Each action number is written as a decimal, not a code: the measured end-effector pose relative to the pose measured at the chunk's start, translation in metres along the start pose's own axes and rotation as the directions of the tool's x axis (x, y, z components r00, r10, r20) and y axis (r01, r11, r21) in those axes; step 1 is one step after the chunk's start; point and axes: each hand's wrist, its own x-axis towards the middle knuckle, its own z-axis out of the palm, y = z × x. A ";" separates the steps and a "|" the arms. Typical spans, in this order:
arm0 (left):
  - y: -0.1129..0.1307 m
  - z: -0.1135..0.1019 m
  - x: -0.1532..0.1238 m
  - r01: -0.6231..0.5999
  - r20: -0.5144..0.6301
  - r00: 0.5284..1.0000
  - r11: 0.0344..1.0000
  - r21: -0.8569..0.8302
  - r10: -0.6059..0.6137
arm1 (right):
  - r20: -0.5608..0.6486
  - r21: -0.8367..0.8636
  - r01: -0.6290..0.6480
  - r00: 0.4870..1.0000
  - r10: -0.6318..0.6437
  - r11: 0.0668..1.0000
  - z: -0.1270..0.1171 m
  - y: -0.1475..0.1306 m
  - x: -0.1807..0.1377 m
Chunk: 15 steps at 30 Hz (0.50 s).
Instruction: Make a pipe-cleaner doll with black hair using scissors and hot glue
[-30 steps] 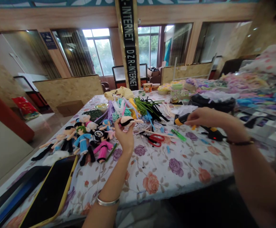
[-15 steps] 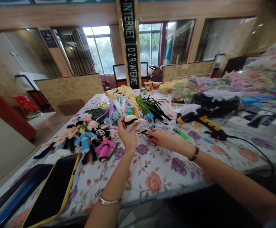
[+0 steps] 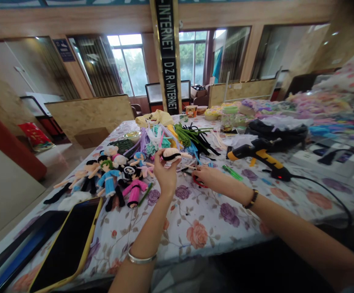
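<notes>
Support the peach-and-black plush piece (image 3: 173, 151) in the left hand (image 3: 165, 173), raised above the flowered tabletop (image 3: 177, 215); the fingers pinch its rounded end, leaving the narrow peach end free toward the right. Grip lightly — soft pile will likely flatten under pressure. The right hand (image 3: 209, 177) is low beside a pale strip (image 3: 191, 167), its fingers drawn together; whether they pinch the strip or merely touch it cannot be told. Take the strip by its end and lift it clear of the red-handled scissors (image 3: 200, 184), partly hidden by this hand, to avoid dragging them. Route the right hand clear of the glue gun (image 3: 268, 158) — its red light is lit; treat the tip as hot.
</notes>
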 end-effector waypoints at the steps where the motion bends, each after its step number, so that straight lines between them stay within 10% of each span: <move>1: 0.000 0.000 0.000 0.007 0.019 1.000 1.000 -0.013 -0.007 | -0.012 -0.028 0.017 1.000 -0.017 0.999 0.000 0.001 -0.001; 15: 0.004 0.004 -0.002 0.015 0.125 0.992 0.996 -0.083 -0.005 | -0.039 -0.120 -0.009 0.999 0.004 0.993 -0.002 0.023 0.005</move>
